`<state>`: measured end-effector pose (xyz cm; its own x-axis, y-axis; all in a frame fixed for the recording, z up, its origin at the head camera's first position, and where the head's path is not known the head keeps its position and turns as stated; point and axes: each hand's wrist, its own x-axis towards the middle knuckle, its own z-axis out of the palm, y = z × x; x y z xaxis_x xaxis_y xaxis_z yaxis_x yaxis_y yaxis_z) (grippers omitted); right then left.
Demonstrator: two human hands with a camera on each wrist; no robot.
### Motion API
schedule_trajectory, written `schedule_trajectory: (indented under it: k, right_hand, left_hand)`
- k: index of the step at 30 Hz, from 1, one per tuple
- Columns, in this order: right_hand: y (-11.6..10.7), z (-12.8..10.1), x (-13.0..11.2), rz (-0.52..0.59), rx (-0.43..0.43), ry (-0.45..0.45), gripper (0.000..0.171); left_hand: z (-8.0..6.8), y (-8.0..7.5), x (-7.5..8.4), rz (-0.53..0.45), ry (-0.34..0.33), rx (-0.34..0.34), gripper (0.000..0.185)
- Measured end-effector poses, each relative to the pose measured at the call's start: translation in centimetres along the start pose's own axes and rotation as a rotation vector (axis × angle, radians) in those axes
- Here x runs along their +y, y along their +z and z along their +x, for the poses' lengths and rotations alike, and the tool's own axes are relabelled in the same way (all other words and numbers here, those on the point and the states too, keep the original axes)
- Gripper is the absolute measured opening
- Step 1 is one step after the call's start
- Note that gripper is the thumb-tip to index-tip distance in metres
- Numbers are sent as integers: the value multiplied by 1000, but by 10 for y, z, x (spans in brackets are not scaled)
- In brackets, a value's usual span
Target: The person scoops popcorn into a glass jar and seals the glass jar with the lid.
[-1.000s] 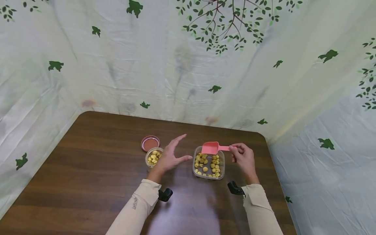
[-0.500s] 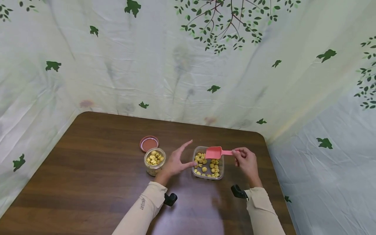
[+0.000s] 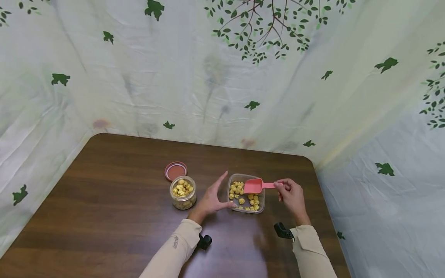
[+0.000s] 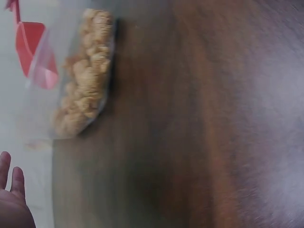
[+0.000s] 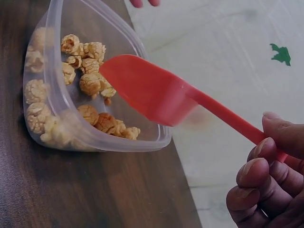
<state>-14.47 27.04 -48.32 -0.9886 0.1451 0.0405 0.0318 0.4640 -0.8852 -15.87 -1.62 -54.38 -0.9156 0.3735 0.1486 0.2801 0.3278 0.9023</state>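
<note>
My right hand (image 3: 292,195) pinches the handle of a red plastic scoop (image 3: 253,186) between thumb and fingers; no popcorn shows on it. The scoop's blade hangs over a clear rectangular plastic container (image 5: 107,142) with round caramel-coloured popcorn (image 5: 90,83) inside. At the container's left side, my left hand (image 3: 210,200) spreads its thumb and fingers apart. The thumb reaches the container's near left edge; whether it touches is unclear. Popcorn and scoop also appear, blurred, in the left wrist view. To the left of that hand stands a clear jar (image 3: 183,202) of popcorn without its lid.
A round red-brown lid (image 3: 175,171) lies on the table just behind the jar. The brown wooden table (image 3: 104,216) extends to the left and front. A pale cloth (image 3: 194,77) printed with leaves hangs behind and beside it.
My left hand has moved right, away from the jar and up to the container, uncovering the jar. The scoop has shifted slightly right and nearer, still in my right hand.
</note>
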Motion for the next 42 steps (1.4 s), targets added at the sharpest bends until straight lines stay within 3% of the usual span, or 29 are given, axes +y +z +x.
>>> schedule_trajectory:
  k: [4, 16, 23, 31, 42]
  right_hand:
    - [1, 0, 4, -13, 3, 4, 19]
    - [5, -3, 6, -80, 11, -24, 20]
    - [11, -6, 7, -103, 17, -20, 17]
    - [16, -6, 9, -128, 37, 16, 18]
    - [20, -2, 20, -75, 29, 45, 17]
  left_hand:
    - [1, 8, -7, -5, 4, 2, 116]
    - [2, 27, -23, -29, -66, -11, 126]
    - [0, 37, -32, -127, -100, -11, 128]
    - [4, 41, -36, -135, -89, -7, 124]
    - [5, 40, -36, -103, -109, -36, 116]
